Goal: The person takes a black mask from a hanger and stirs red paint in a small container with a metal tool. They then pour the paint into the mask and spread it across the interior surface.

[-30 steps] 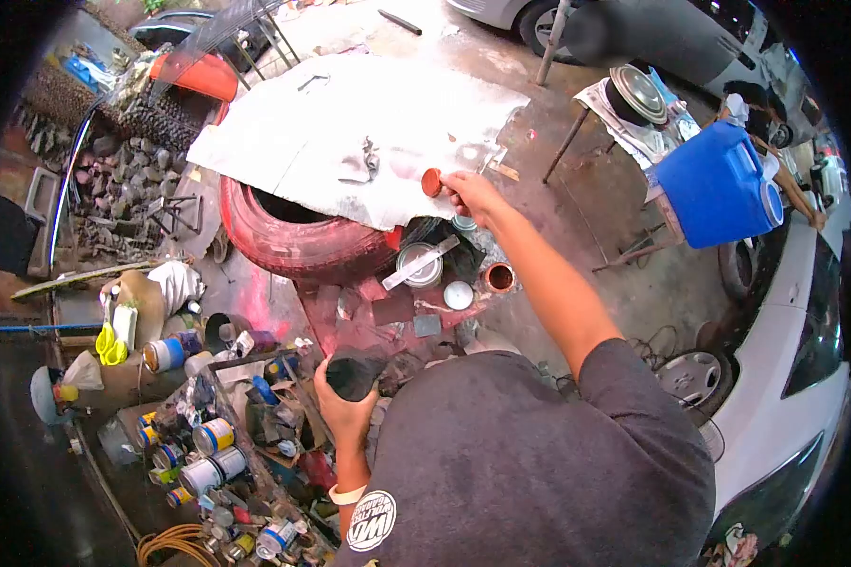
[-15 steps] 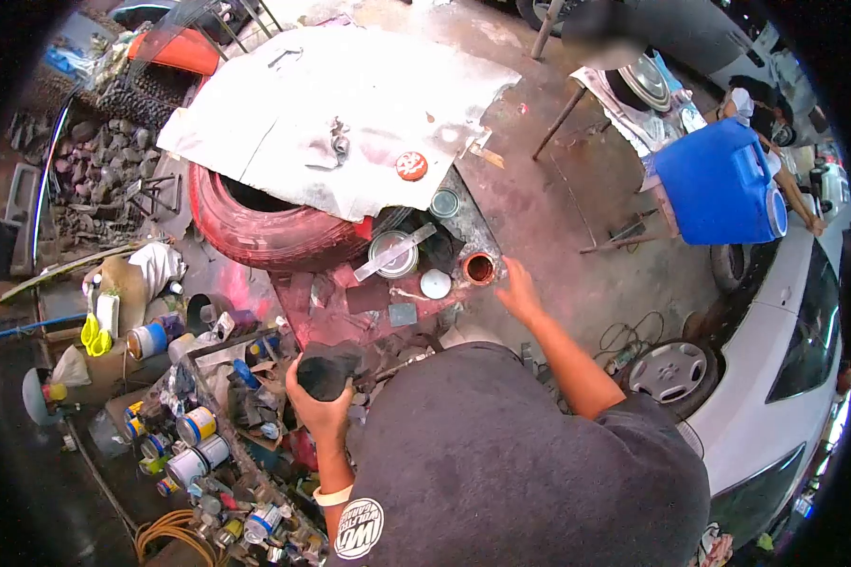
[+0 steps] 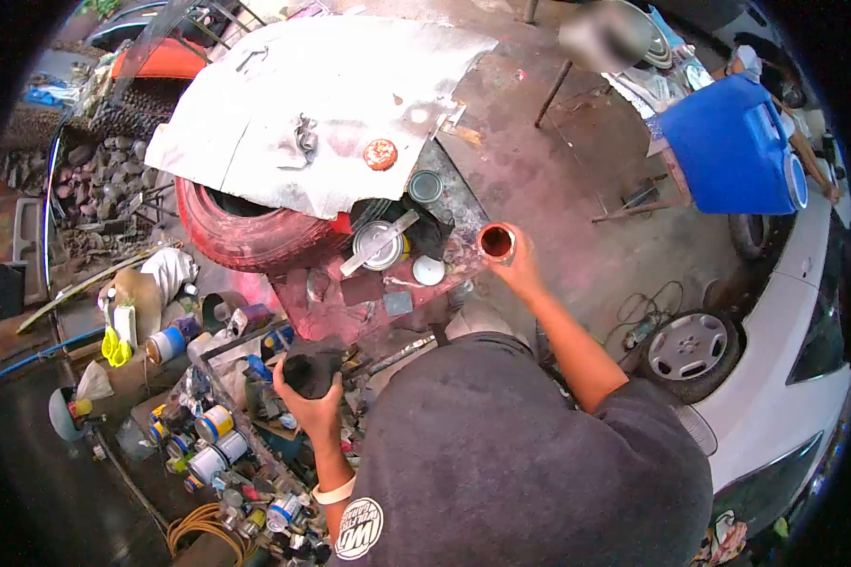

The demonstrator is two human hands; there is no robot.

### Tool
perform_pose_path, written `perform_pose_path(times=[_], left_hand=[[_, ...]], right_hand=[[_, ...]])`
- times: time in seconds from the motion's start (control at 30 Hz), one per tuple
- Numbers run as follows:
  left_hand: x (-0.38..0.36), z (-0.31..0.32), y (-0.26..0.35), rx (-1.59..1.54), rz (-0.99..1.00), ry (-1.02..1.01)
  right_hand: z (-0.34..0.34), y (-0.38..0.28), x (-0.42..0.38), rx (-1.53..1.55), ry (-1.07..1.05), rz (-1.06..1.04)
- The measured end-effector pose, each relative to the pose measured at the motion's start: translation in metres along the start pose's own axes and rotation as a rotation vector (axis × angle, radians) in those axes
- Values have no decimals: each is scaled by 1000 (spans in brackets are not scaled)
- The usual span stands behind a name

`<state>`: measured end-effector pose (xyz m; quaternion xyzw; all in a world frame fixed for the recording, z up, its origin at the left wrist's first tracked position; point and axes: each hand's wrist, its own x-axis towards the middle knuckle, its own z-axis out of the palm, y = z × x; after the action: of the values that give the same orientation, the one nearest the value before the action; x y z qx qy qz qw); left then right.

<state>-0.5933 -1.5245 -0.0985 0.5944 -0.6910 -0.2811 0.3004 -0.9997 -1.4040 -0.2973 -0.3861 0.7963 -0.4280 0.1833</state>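
My left hand (image 3: 314,408) is wrapped round a dark cup (image 3: 310,375), its open top facing up. In my right hand (image 3: 517,267) is a small can with a reddish-brown inside (image 3: 496,242), held beside the red-stained work surface (image 3: 321,312). Left of that can are a round white lid (image 3: 428,271), a grey open tin (image 3: 425,186) and a larger tin (image 3: 378,248) with a flat stick (image 3: 379,243) lying across it. A small grey square (image 3: 398,303) rests near the surface's front edge.
A white sheet (image 3: 284,104) covers part of a red tire (image 3: 246,231). Paint cans (image 3: 215,423) crowd the lower left. A blue jerrycan (image 3: 723,146) stands on a stand at the upper right; beyond it shows a person's arm (image 3: 808,156). A white car (image 3: 775,378) is at the right.
My right hand has closed round the reddish-brown can and moved it up and slightly right. My left hand still holds the dark cup. The whole view has shifted a little.
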Motion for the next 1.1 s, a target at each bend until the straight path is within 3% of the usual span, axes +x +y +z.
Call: perform_pose_path(times=[0.13,0.27,0.3,0.4,0.67,0.8,1.1], left_hand=[[0,4,-11,5,6,-26],[-2,-4,-25,-51,31,-46],[-3,-8,-27,-31,45,-49],[-3,-18,-38,-78,38,-95],[-1,-54,-59,-57,151,-201],[-3,-64,-72,-82,239,-220],[-5,-105,-63,-134,239,-238]], right_hand=[[-3,-63,-4,20,-35,-43],[-13,-108,-17,109,-240,-150],[-11,-119,-22,44,-130,-170],[8,-160,-32,6,-153,-187],[8,-282,-72,9,-400,-361],[21,-339,-77,-187,-450,-716],[34,-442,-94,-541,-546,-1035]])
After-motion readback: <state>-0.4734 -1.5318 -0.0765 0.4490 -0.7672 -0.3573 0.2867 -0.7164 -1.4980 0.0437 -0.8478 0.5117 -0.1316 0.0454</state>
